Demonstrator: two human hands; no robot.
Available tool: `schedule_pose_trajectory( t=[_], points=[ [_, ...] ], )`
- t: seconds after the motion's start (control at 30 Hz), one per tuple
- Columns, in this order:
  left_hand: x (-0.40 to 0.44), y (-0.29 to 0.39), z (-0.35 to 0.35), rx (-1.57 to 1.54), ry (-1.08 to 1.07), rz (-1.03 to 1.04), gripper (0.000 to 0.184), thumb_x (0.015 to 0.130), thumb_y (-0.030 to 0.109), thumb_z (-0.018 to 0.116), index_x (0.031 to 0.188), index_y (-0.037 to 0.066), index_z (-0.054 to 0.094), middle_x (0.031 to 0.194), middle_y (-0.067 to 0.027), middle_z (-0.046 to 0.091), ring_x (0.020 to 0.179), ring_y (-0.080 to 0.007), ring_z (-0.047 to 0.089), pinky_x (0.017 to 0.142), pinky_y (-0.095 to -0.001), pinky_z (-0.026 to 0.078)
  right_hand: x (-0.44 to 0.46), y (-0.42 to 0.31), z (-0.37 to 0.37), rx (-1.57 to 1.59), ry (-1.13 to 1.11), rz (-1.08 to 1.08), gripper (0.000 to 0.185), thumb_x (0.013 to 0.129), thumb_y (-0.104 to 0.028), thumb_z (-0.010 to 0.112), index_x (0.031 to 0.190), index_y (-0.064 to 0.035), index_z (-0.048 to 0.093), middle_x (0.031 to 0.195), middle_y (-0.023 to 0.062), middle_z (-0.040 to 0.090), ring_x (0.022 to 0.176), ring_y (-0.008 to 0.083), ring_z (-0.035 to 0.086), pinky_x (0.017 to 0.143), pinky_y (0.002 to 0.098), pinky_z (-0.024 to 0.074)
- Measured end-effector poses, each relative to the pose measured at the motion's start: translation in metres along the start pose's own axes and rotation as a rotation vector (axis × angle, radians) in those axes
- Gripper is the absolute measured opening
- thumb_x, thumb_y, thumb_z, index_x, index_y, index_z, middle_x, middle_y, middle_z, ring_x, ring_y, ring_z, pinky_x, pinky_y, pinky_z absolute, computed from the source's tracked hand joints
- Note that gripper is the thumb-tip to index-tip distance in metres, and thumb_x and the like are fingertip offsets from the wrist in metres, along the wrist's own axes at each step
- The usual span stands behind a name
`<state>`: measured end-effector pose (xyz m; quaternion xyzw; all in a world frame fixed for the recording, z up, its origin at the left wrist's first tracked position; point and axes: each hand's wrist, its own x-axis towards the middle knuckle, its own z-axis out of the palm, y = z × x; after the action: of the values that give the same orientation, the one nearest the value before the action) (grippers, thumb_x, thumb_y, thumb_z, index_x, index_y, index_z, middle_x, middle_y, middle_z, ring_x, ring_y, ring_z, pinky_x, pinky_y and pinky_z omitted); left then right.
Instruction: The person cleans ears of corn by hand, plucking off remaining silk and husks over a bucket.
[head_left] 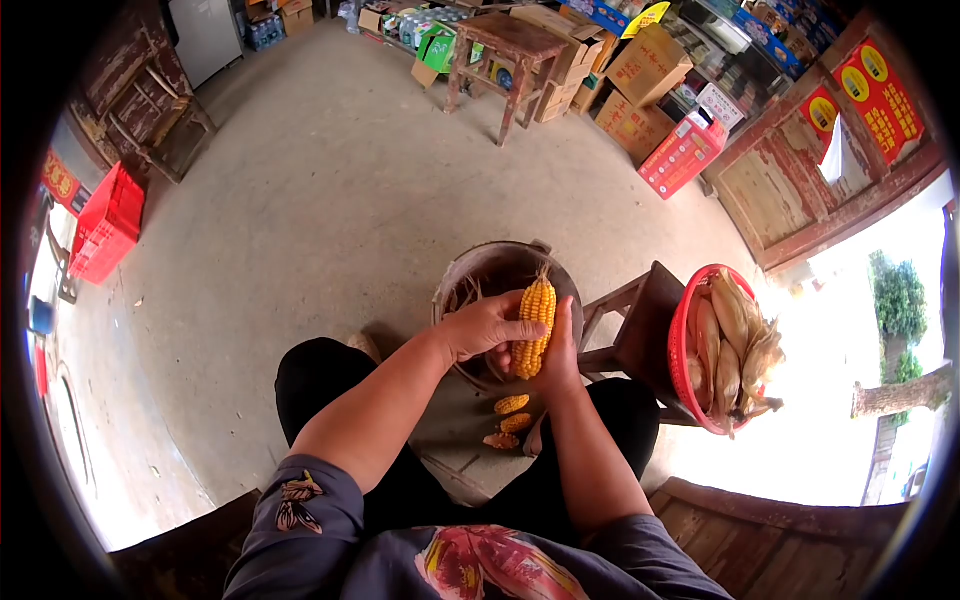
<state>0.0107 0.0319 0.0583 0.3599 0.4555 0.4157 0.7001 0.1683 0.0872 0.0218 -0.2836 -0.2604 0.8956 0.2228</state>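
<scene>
Both my hands hold a husked yellow corn cob, upright with dry silk at its top, above a round bucket. My left hand is closed on its left side, thumb across the kernels. Along the right side of the cob, my right hand grips it with its fingers partly hidden. Strands of dry husk or silk lie inside the bucket. Below it on the floor are several short pieces of corn.
A red basket of corn in husks sits on a wooden stool to the right. Ahead stand a wooden table and cardboard boxes. A red crate and a wooden chair are at left.
</scene>
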Motion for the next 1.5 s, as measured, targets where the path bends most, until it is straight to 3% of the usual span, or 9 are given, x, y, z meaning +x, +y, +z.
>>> schedule_pose_trajectory(
  t=[0.17, 0.3, 0.37, 0.53, 0.63, 0.87, 1.07, 1.33, 1.5],
  points=[
    [0.022, -0.029, -0.017, -0.192, 0.239, 0.334, 0.050, 0.096, 0.028, 0.067, 0.138, 0.009, 0.049, 0.117, -0.0070, 0.062, 0.105, -0.0171, 0.063, 0.093, -0.0314, 0.050, 0.014, 0.009, -0.025, -0.969, 0.264, -0.346, 0.067, 0.104, -0.059, 0.033, 0.107, 0.0014, 0.061, 0.088, 0.0071, 0.065, 0.076, 0.0154, 0.062, 0.071, 0.0283, 0.0515],
    [0.014, -0.020, -0.029, -0.368, 0.278, 0.262, 0.050, 0.102, 0.032, 0.057, 0.143, 0.008, 0.040, 0.115, -0.0067, 0.062, 0.105, -0.0181, 0.062, 0.094, -0.0332, 0.049, 0.010, -0.010, -0.013, -0.773, 0.180, -0.463, 0.050, 0.104, -0.046, 0.048, 0.104, 0.0023, 0.061, 0.087, 0.0054, 0.063, 0.080, 0.0121, 0.059, 0.075, 0.0270, 0.0489],
    [0.011, -0.018, -0.030, -0.379, 0.298, 0.219, 0.050, 0.104, 0.035, 0.052, 0.144, 0.008, 0.038, 0.116, -0.0067, 0.061, 0.107, -0.0181, 0.061, 0.095, -0.0337, 0.048, 0.009, -0.017, -0.011, -1.002, 0.111, -0.526, 0.037, 0.101, -0.036, 0.059, 0.105, 0.0007, 0.061, 0.087, 0.0044, 0.064, 0.080, 0.0111, 0.058, 0.076, 0.0276, 0.0494],
    [0.012, -0.023, -0.029, -0.327, 0.260, 0.265, 0.057, 0.106, 0.043, 0.044, 0.149, 0.008, 0.035, 0.128, -0.0053, 0.055, 0.119, -0.0144, 0.051, 0.101, -0.0314, 0.042, 0.004, -0.051, 0.025, -1.475, 0.089, -0.625, 0.029, 0.094, -0.030, 0.067, 0.094, -0.0023, 0.059, 0.081, 0.0150, 0.063, 0.071, 0.0298, 0.061, 0.066, 0.0371, 0.0490],
    [0.008, -0.017, -0.025, -0.024, 0.378, 0.213, 0.056, 0.105, 0.042, 0.047, 0.148, 0.006, 0.039, 0.137, -0.0068, 0.052, 0.124, -0.0151, 0.049, 0.104, -0.0297, 0.039, 0.023, -0.048, 0.013, -1.497, 0.106, -0.731, 0.024, 0.094, -0.024, 0.066, 0.088, -0.0023, 0.058, 0.076, 0.0162, 0.061, 0.067, 0.0337, 0.058, 0.062, 0.0392, 0.0468],
    [0.024, -0.032, -0.025, -0.188, 0.335, 0.230, 0.052, 0.107, 0.038, 0.044, 0.147, 0.005, 0.038, 0.132, -0.0052, 0.054, 0.120, -0.0137, 0.051, 0.103, -0.0301, 0.040, 0.047, -0.028, -0.023, -1.299, 0.154, -0.618, 0.017, 0.093, -0.016, 0.063, 0.090, -0.0006, 0.058, 0.076, 0.0158, 0.060, 0.071, 0.0337, 0.060, 0.063, 0.0409, 0.0459],
    [0.018, -0.023, -0.027, -0.239, 0.316, 0.148, 0.050, 0.106, 0.035, 0.045, 0.146, 0.006, 0.040, 0.129, -0.0049, 0.055, 0.116, -0.0131, 0.053, 0.097, -0.0301, 0.044, 0.053, -0.013, -0.048, -1.617, 0.230, -0.566, 0.012, 0.089, -0.014, 0.063, 0.093, -0.0031, 0.062, 0.078, 0.0170, 0.063, 0.077, 0.0381, 0.064, 0.066, 0.0453, 0.0496],
    [0.017, -0.027, -0.023, -0.111, 0.358, 0.221, 0.049, 0.104, 0.035, 0.051, 0.141, 0.004, 0.043, 0.129, -0.0063, 0.056, 0.118, -0.0144, 0.051, 0.101, -0.0299, 0.040, 0.022, -0.062, -0.006, -1.261, 0.165, -0.395, 0.023, 0.092, -0.023, 0.070, 0.104, -0.0036, 0.067, 0.087, 0.0084, 0.069, 0.081, 0.0169, 0.064, 0.075, 0.0310, 0.0504],
    [0.020, -0.029, -0.022, -0.095, 0.345, 0.227, 0.049, 0.102, 0.033, 0.057, 0.140, 0.004, 0.044, 0.129, -0.0065, 0.056, 0.117, -0.0147, 0.051, 0.101, -0.0294, 0.041, 0.022, -0.058, -0.004, -1.201, 0.118, -0.581, 0.021, 0.090, -0.021, 0.071, 0.091, -0.0016, 0.063, 0.081, 0.0112, 0.064, 0.071, 0.0207, 0.059, 0.066, 0.0341, 0.0481]
  ],
)
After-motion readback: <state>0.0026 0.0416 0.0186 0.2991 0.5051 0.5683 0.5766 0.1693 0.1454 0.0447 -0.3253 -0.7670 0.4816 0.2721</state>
